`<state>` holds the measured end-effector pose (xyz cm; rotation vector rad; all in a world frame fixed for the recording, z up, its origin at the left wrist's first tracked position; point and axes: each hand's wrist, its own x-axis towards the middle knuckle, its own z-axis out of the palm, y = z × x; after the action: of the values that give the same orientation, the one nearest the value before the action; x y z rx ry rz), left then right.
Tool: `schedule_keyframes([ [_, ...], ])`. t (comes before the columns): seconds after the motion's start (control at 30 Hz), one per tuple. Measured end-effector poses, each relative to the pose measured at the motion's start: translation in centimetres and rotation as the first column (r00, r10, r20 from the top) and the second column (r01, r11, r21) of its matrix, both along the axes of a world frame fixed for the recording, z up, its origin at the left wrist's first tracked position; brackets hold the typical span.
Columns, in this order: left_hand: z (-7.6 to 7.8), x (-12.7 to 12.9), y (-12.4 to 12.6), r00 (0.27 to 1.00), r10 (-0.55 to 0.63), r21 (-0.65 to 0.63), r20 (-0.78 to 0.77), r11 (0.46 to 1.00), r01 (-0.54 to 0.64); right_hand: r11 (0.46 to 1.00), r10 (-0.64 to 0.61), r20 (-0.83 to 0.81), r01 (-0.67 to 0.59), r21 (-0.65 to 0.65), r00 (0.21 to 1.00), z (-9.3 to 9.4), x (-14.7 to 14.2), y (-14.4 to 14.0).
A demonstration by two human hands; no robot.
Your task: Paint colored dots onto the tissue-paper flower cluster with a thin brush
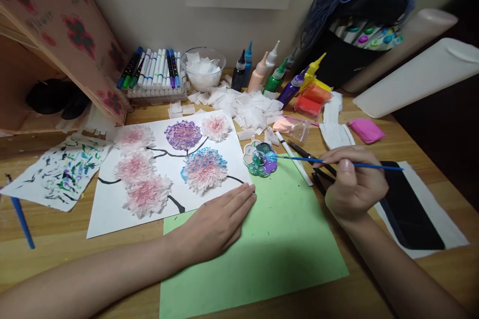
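**Brush at the palette**

Cluttered wooden desk (pixel 56 239) against a wall. Left hand (pixel 219 222) lies flat, fingers spread, on the white flower sheet (pixel 112 214) and green paper (pixel 284 239) — right hand (pixel 354 187) pinches a blue paintbrush (pixel 299 158), tip in the flower-shaped palette (pixel 260 158).

The near table edge is the open way in: bare wood at front left, and the green sheet (pixel 262 254) lies flat, nothing standing on it. The left hand (pixel 217 222) lies flat, palm down, across the corner of the white paper (pixel 108 214), whose raised tissue flowers (pixel 204 169) crowd its middle. To the right, the right hand (pixel 354 187) pinches a brush (pixel 337 162) reaching to the palette (pixel 261 158), barring that gap, with loose brushes (pixel 310 157) beneath. The back is packed tight: markers (pixel 153 72), bowl (pixel 203 67), paint bottles (pixel 275 77), tissue scraps (pixel 243 104). A slanted board (pixel 71 35) walls the left; the black tablet (pixel 407 209) lies flat at right.
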<state>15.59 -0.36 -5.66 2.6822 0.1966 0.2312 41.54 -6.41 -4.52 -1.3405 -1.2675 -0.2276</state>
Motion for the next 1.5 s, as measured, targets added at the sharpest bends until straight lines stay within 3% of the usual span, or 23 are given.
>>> schedule_keyframes([
  [0.2, -0.1, -0.2, 0.0, 0.999, 0.005, 0.031, -0.04, 1.0, -0.004, 0.997, 0.034, 0.174, -0.022, -0.074, 0.984, -0.4, 0.1, -0.2],
  [0.43, -0.1, 0.0, -0.1, 0.998, 0.039, 0.084, -0.057, 0.996, -0.034, 0.989, 0.077, 0.136, -0.059, -0.132, 0.988, -0.6, -0.1, -0.2],
  [0.8, 0.2, 0.2, -0.1, 0.997, 0.052, 0.148, -0.059, 0.988, -0.043, 0.986, 0.021, -0.176, -0.049, -0.16, 0.984, -1.5, -0.1, -0.1],
  [1.0, 0.2, 0.0, -0.1, 0.997, 0.052, 0.147, -0.06, 0.988, -0.043, 0.984, -0.004, -0.388, -0.066, -0.164, 0.921, -1.0, -0.5, 0.4],
  [1.5, 0.2, 0.1, 0.0, 0.997, 0.047, 0.113, -0.057, 0.993, -0.041, 0.987, -0.052, -0.638, -0.059, -0.15, 0.768, -1.4, 0.5, 1.3],
])
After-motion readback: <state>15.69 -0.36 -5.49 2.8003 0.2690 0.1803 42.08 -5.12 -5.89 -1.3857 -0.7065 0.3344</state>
